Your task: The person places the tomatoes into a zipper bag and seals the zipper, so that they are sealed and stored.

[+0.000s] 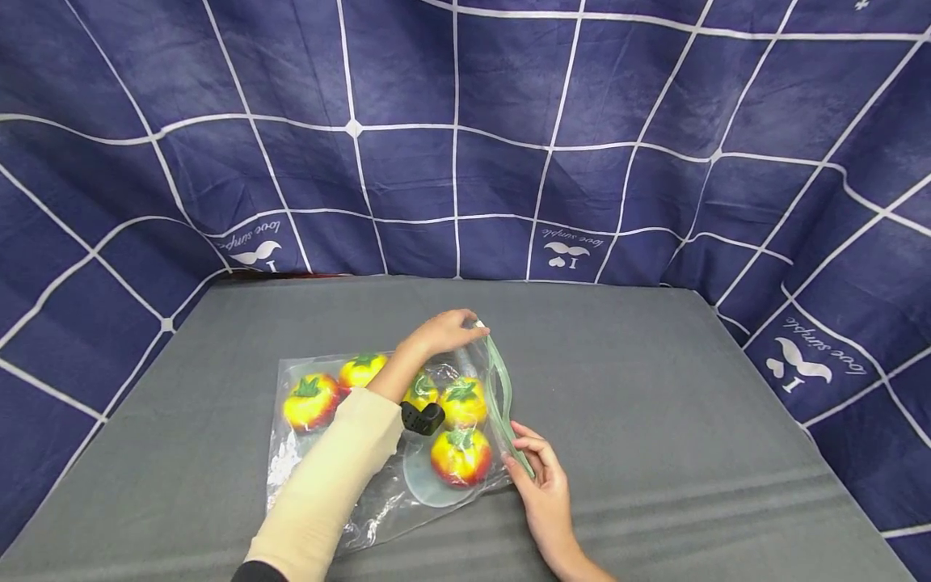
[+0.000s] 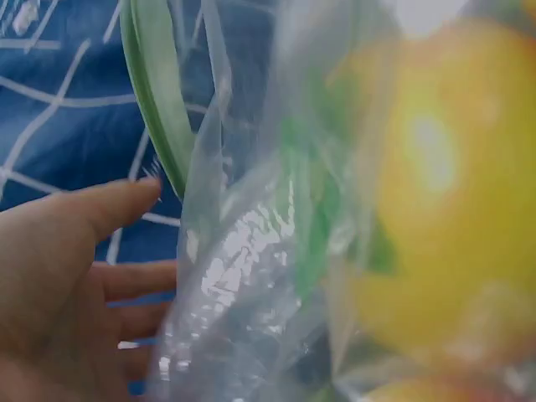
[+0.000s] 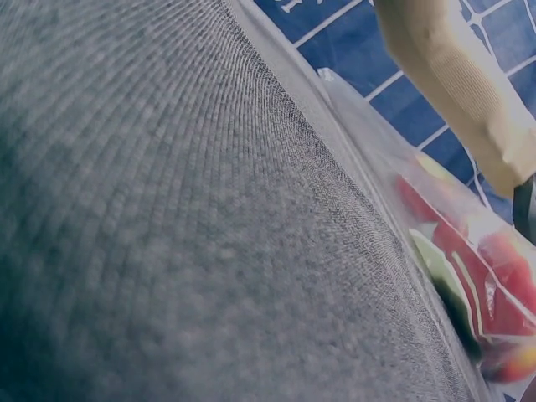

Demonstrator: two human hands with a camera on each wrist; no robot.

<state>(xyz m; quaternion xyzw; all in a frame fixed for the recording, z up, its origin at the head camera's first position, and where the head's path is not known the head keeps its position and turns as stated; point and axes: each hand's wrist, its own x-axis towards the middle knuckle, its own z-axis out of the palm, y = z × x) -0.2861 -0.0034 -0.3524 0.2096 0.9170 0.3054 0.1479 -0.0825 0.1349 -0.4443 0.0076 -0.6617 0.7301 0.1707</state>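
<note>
A clear zip bag [image 1: 385, 511] with a pale green seal [image 1: 502, 388] lies on the table, its mouth edge facing right. Inside are several glossy yellow-and-red fruits [image 1: 461, 457] with green leafy tops, resembling persimmons or tomatoes. My left hand [image 1: 445, 330] is at the far corner of the mouth. In the left wrist view, its thumb [image 2: 126, 205] and fingers stand apart beside the plastic. At the near end of the seal, my right hand [image 1: 541, 485] holds the edge between thumb and fingers. The right wrist view shows the bag [image 3: 368, 126], but not the right hand's grip.
The grey cloth-covered table [image 1: 655, 420] extends around the bag. A blue curtain [image 1: 494, 89] with white grid lines hangs behind and along the sides. My left forearm, in a cream sleeve [image 1: 327, 477] with a black device [image 1: 422, 418], crosses over the bag and hides part of it.
</note>
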